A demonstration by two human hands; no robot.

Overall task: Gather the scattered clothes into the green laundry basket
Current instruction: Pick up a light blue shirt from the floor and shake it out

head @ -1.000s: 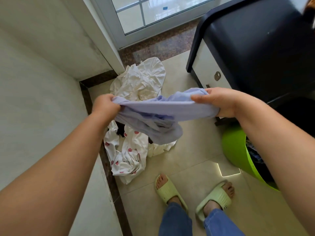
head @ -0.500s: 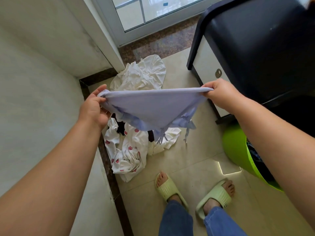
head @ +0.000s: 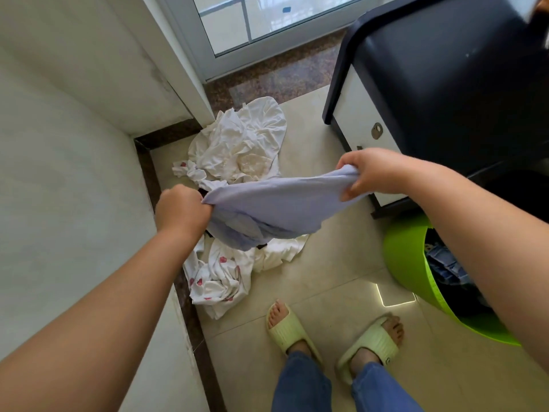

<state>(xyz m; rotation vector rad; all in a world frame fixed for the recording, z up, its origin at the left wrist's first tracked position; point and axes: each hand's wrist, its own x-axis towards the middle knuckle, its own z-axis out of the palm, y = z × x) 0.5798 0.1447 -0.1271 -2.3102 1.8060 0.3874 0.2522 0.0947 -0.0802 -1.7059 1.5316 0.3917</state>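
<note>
Left hand (head: 181, 210) fisted tight on one end of lilac garment (head: 276, 203). Garment stretched in mid-air above the white and spotted clothes (head: 225, 263) on the floor. Right hand (head: 370, 173) pinches the other end, fingers curled. Green basket (head: 407, 263) low right, part-filled. Best bunch the cloth, swing right, release over the rim.

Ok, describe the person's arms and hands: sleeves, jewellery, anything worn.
Both forearms are bare for all of their visible length; no sleeve shows. The left hand and right hand wear no gloves, and no ring, watch or bracelet is visible.
</note>
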